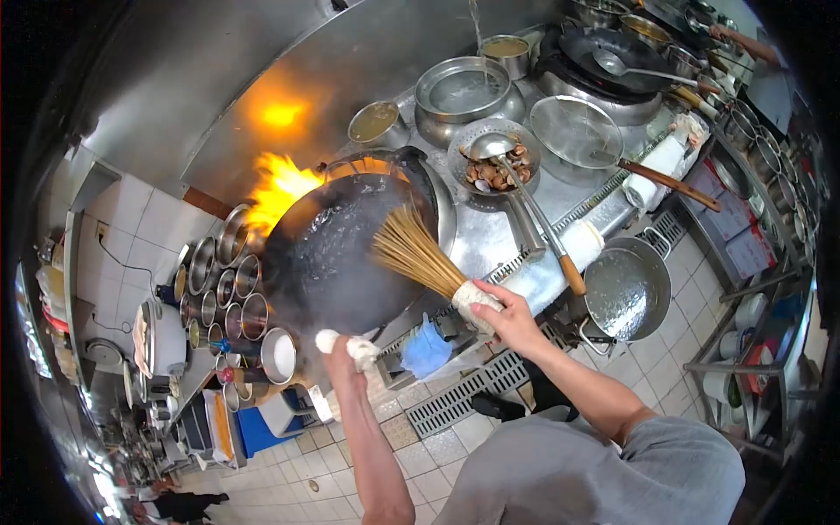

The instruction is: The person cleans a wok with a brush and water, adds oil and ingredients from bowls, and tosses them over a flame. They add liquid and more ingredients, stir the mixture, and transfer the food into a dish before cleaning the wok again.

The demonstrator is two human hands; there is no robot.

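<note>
My right hand (pixel 510 317) is wrapped round the pale, cloth-bound handle of a bamboo wok brush (pixel 416 254). Its bristles spread over the right side of a large dark wok (pixel 341 254). At the wok's near edge my left hand (pixel 344 360) is closed on a white cloth (pixel 360 352), which hides the part of the wok beneath it. The wok is tilted over the burner, with wet streaks inside and steam rising. Orange flames (pixel 278 188) flare up past its far left rim.
Right of the wok, a perforated strainer (pixel 469 144) of clams carries a ladle (pixel 544 219). Water runs into a steel pot (pixel 464 87) behind. A mesh skimmer (pixel 573 131) and a large pot (pixel 643 293) stand farther right. Several metal bowls (pixel 254 317) crowd the left. Another person's hand (pixel 722 33) shows top right.
</note>
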